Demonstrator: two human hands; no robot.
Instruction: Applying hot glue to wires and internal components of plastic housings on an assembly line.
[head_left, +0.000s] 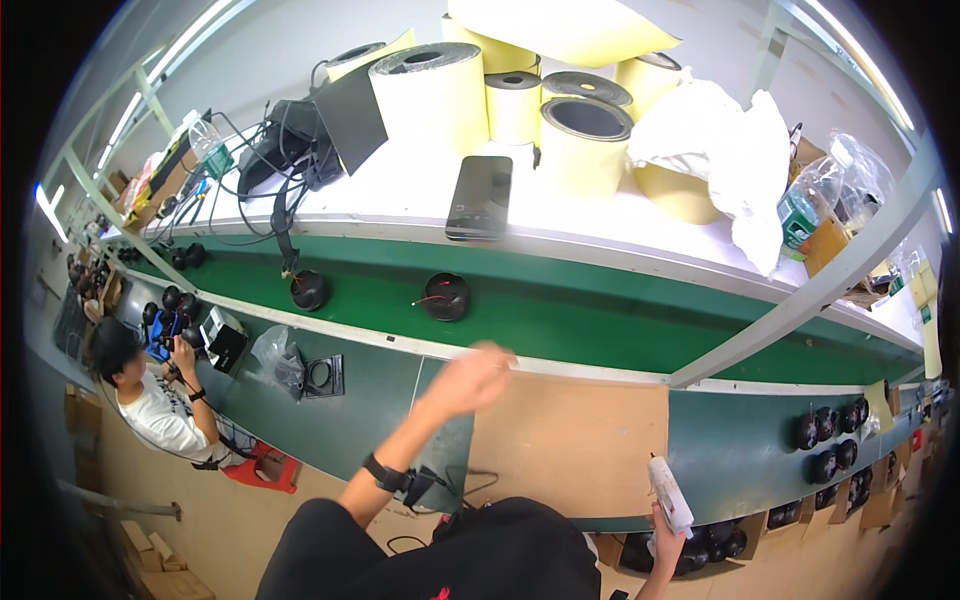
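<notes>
My left hand (474, 379) reaches over the bench toward the green conveyor belt (570, 315). Motion smears its fingers, so whether they hold anything is unclear. On the belt just beyond it lies a round black part (446, 297) with a thin red wire. A second round black part (310, 290) rests further left on the belt. Low on the right, my right hand (667, 541) is wrapped around what looks like a white hot glue gun (671, 497), its narrow tip pointing up and away. Between my hands a brown cardboard sheet (570, 440) covers the bench top.
A white shelf (380, 215) above the belt carries a phone (480, 198), yellow rolls (430, 95) and a white bag (712, 150). A metal post (800, 305) slants down at right. More black parts (826, 424) sit right. A person (160, 395) works at left.
</notes>
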